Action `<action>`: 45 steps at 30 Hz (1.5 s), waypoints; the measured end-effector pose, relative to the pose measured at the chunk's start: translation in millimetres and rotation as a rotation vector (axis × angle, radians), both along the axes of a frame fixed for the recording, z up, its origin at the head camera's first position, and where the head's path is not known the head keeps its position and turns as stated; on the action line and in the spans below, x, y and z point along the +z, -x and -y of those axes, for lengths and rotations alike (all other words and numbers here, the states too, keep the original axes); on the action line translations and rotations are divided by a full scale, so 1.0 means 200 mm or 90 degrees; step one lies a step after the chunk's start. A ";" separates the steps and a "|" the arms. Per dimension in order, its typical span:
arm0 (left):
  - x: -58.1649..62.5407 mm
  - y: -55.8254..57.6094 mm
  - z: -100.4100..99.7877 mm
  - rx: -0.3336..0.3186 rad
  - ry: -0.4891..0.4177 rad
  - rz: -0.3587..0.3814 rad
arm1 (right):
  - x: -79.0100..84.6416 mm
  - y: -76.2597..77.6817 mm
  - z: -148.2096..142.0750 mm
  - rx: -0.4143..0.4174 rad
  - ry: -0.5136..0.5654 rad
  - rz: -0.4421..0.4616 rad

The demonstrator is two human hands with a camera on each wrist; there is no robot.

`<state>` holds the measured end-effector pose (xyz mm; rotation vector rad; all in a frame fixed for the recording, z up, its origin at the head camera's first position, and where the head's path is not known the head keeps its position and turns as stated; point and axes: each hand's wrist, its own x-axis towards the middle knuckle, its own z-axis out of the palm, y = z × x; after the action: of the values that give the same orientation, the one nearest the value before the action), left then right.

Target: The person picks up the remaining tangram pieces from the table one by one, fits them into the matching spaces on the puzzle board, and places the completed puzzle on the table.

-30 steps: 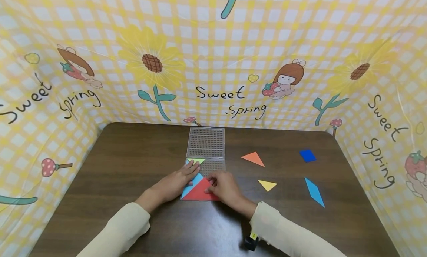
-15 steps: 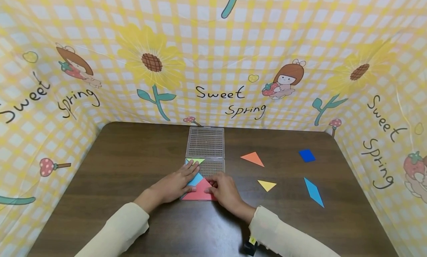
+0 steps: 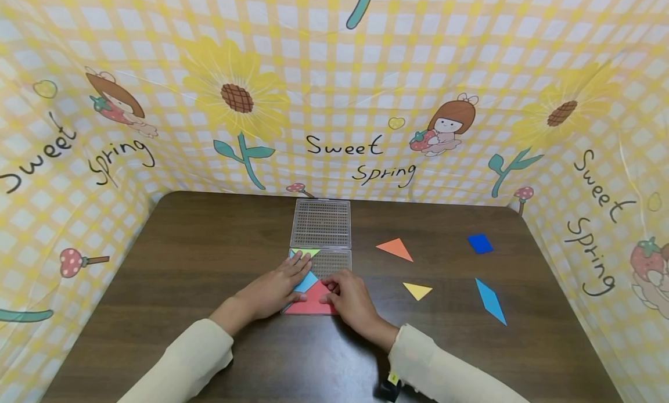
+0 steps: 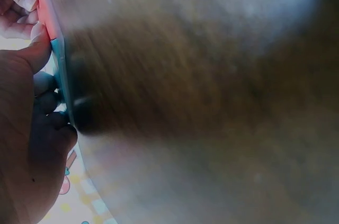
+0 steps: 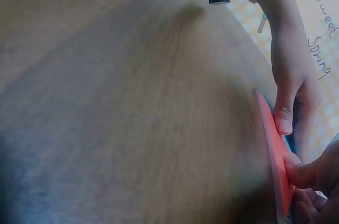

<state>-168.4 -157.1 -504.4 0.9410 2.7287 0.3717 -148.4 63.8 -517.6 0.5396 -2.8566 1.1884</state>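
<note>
The case (image 3: 334, 263) lies open at frame centre, its far side at the back edge of the bench (image 3: 225, 234), wood showing left and right. The red triangle (image 3: 310, 301) sits along its near edge, below centre. The left hand (image 3: 273, 287) lies fingers straight over the blue piece (image 3: 305, 283); the right hand (image 3: 352, 298), curled, pinches the red triangle

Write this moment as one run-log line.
left hand: on blue piece | right hand: touching red piece | case: open | orange triangle, yellow triangle: on table
</note>
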 end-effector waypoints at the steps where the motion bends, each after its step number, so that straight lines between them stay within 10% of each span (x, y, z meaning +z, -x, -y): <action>1: 0.00 0.00 0.00 -0.001 0.002 -0.001 | 0.00 0.00 0.00 0.001 0.002 0.001; 25: 0.00 0.02 0.02 -0.024 -0.006 -0.001 | 0.08 0.08 -0.09 0.094 0.039 0.114; 36: 0.01 0.02 0.01 -0.037 -0.018 -0.007 | 0.20 0.10 -0.77 -0.027 -0.112 -0.080; 45: 0.00 0.01 0.02 -0.034 -0.013 -0.004 | 0.25 0.01 -1.35 -0.134 -0.333 0.028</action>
<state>-170.8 -160.8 -504.3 1.0207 2.7037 0.3876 -150.8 334.6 -467.8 0.2001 -3.1555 0.4211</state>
